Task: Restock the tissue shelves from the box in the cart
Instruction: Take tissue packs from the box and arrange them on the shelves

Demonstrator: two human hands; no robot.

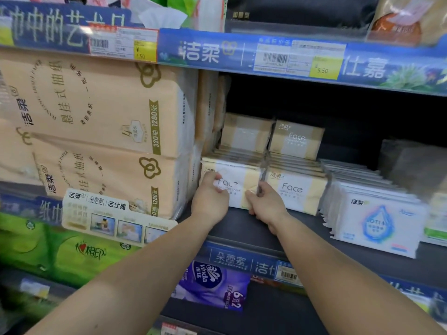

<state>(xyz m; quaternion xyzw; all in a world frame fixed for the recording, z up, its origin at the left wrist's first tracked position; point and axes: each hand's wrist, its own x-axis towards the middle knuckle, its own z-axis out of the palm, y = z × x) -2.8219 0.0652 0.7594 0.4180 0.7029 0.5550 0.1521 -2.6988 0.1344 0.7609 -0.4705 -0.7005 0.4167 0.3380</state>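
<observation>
Hands are seen reaching from the lower part of the frame to a dark shelf at centre. A cream-and-white pack of Face tissues is held at the front of the left-hand row, standing on the shelf. The left hand is curled against the pack's left face, fingers bent over its upper left corner. The right hand grips the pack's right edge, fingertips tucked into the gap beside the neighbouring Face pack. More packs of the same kind are lined up behind both, with two further packs stacked at the back.

Large peach tissue bundles fill the left of the frame, pressed close to the held pack. White wet-wipe packs lie in a row to the right. The cart and box are not in view.

Several risks can be judged from here. The slot is tight, so the pack could be crumpled or left crooked if pushed hard. The right fingertips could drag the neighbouring pack forward as they are withdrawn. The soft rows behind could be shoved out of line.
</observation>
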